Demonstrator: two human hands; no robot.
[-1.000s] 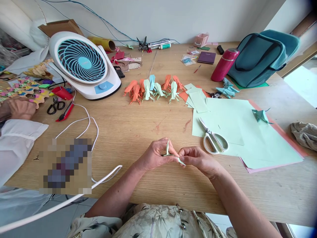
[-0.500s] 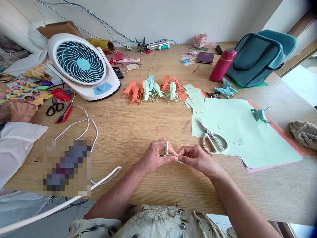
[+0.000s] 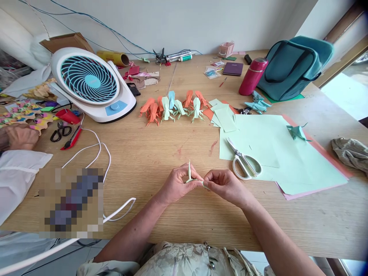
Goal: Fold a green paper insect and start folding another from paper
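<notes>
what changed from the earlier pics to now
Little. The right hand now covers more of the pale green folded paper, whose end stuck out farther past its fingertips a second ago. The view has swung slightly, so everything sits further left in the picture. Nothing was let go: the left hand still pinches the paper too. The scissors and folded figures stayed put.

White fan (image 3: 93,82), pink flask (image 3: 253,77) beside teal bag (image 3: 296,71), perhaps a cloth (image 3: 350,153).
</notes>
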